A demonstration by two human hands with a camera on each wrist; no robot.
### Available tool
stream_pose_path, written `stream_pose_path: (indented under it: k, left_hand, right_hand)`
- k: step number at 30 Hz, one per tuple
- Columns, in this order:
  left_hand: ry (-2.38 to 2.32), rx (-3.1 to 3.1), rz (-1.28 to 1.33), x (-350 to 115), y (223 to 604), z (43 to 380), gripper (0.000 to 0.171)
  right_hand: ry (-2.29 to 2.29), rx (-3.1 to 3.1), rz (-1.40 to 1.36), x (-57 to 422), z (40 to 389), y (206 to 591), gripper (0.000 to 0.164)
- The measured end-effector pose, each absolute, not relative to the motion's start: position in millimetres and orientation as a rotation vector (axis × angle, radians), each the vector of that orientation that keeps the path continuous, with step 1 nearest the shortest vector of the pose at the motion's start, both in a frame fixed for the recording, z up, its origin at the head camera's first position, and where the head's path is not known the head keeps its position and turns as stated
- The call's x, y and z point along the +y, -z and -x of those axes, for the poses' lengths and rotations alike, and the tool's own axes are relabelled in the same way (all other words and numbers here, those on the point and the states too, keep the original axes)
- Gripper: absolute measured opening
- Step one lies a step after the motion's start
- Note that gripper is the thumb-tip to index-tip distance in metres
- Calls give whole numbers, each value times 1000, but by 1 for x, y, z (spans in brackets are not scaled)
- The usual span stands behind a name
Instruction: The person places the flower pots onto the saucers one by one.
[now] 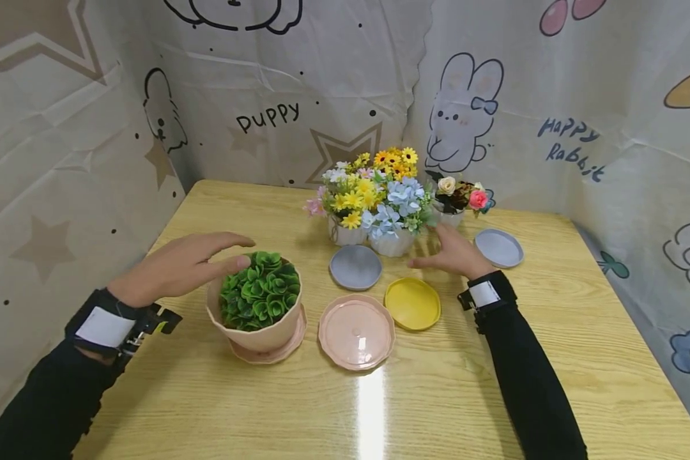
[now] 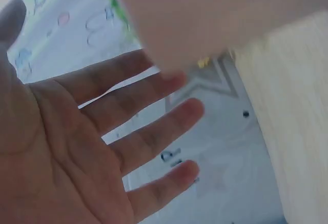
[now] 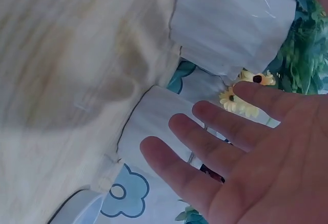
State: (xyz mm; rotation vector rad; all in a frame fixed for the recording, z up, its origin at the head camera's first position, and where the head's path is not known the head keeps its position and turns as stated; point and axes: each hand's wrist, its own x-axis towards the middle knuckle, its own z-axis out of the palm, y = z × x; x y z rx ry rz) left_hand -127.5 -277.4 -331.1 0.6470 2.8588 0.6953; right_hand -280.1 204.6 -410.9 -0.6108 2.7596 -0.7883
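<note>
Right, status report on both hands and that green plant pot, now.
Left hand open, fingers over the green plant pot, no grip. Right hand open, beside the white flower pots. Pot sits on its pink saucer. Nothing blocking.

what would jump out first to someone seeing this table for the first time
Probably the cluster of bright artificial flowers in white pots at the back of the wooden table, yellow, blue and pink. Next, the pink pot of green leaves on its saucer at front left, with the left hand open over it. The right hand hovers open by the flowers, near the loose pink saucer, yellow saucer and two grey saucers.
</note>
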Motion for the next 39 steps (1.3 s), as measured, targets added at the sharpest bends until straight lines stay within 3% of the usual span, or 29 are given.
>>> stream_pose_path:
  k: [13,19,29,39]
  left_hand:
    - [-431,2845,-416,-313,333,139,57]
    - [-449,2826,-414,-317,338,137,62]
    - [-478,2812,-409,-317,340,136,62]
    - [-507,2816,-415,-321,343,131,61]
  right_hand:
    - [1063,2758,608,187,302,417,113]
    - [1212,2722,586,179,316,427,118]
    - [1414,2702,778,159,323,440,116]
    - [1467,2652,708,155,326,441,111]
